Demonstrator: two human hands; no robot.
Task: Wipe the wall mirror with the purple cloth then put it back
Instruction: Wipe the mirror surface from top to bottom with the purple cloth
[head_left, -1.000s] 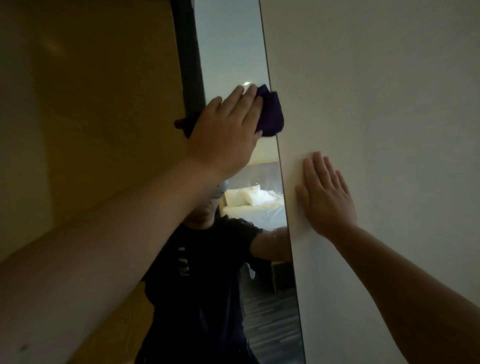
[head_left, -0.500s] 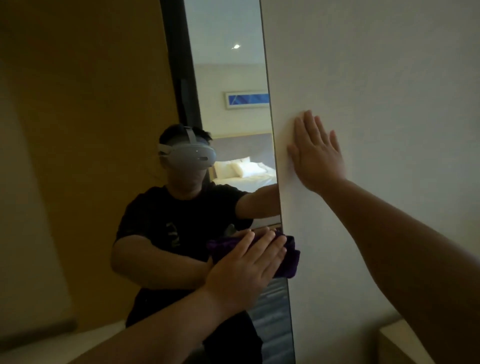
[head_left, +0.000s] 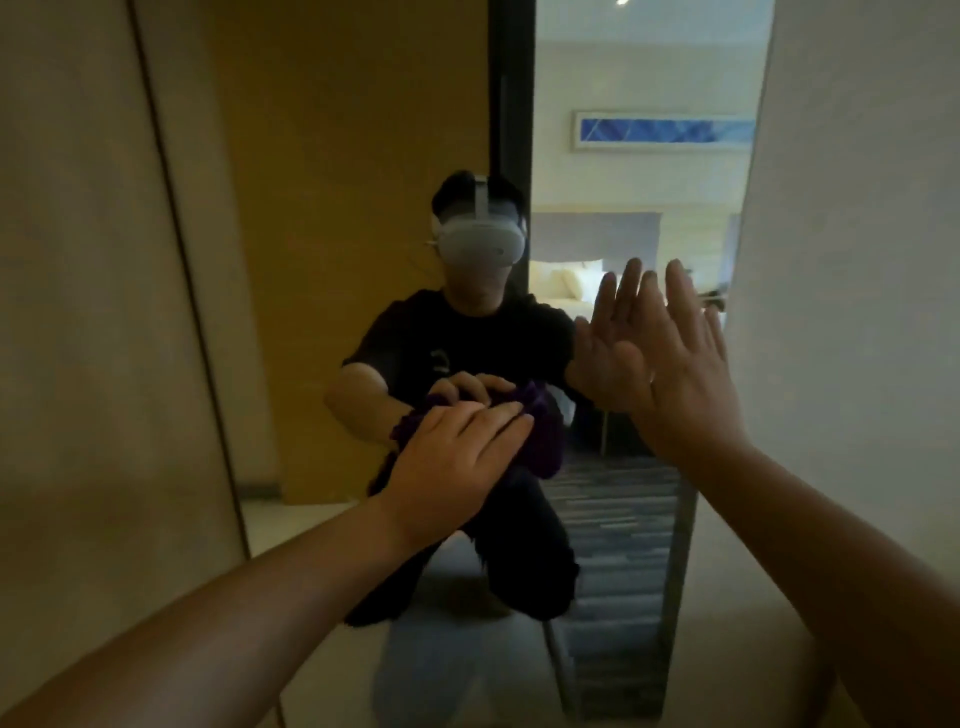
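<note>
The tall wall mirror (head_left: 623, 519) fills the middle of the view and reflects a person in dark clothes, a bed and a framed picture. My left hand (head_left: 457, 462) presses the purple cloth (head_left: 540, 441) flat against the glass at mid height; most of the cloth is hidden under my fingers. My right hand (head_left: 680, 374) is spread, fingers apart, flat on the glass near the mirror's right edge, and it holds nothing.
A pale wall (head_left: 857, 260) borders the mirror on the right. On the left stand a beige wall panel (head_left: 78, 312) with a dark seam. A wooden door and striped carpet show in the mirror.
The cloth under my left hand has gone from high on the mirror down to mid height. My right hand has shifted from the pale wall onto the glass. The view is lower and faces the mirror squarely.
</note>
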